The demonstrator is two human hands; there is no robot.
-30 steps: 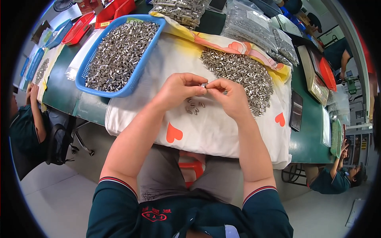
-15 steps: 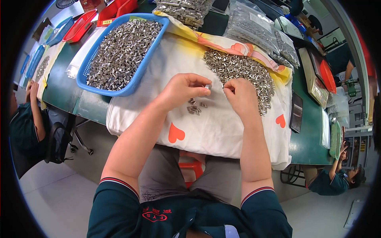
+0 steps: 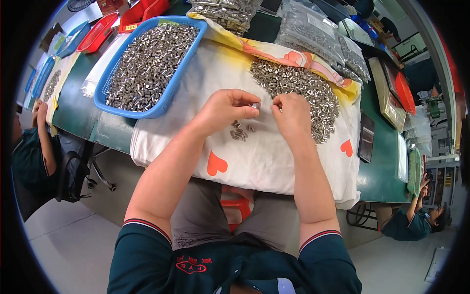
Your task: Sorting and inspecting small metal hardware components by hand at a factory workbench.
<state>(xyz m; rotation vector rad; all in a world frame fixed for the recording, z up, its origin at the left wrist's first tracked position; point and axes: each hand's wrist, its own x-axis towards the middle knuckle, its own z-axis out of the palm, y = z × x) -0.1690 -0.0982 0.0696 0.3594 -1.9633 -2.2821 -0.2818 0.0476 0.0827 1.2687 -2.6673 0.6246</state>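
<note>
Between the thumb and fingertips of my left hand (image 3: 226, 110) is a small shiny metal sleeve (image 3: 255, 105). My right hand (image 3: 293, 116) is closed in a pinch just to its right, a short gap away; whatever its fingertips hold is too small or hidden to make out. Beneath the hands lies a white cloth (image 3: 186, 137) with orange hearts and a yellow border. A few loose metal sleeves (image 3: 240, 132) lie on it below my left hand. Beside and beyond my right hand spreads a large heap of the same metal sleeves (image 3: 313, 93).
A blue basket (image 3: 99, 100) full of metal sleeves stands at the left on the green table (image 3: 73, 115). Clear bags of parts (image 3: 313, 32) lie at the back. A dark flat device (image 3: 365, 138) rests at the right. Other people sit at both sides.
My right hand has shifted slightly left and away from me, toward the sleeve in my left hand. My left hand has barely moved and keeps its hold.
</note>
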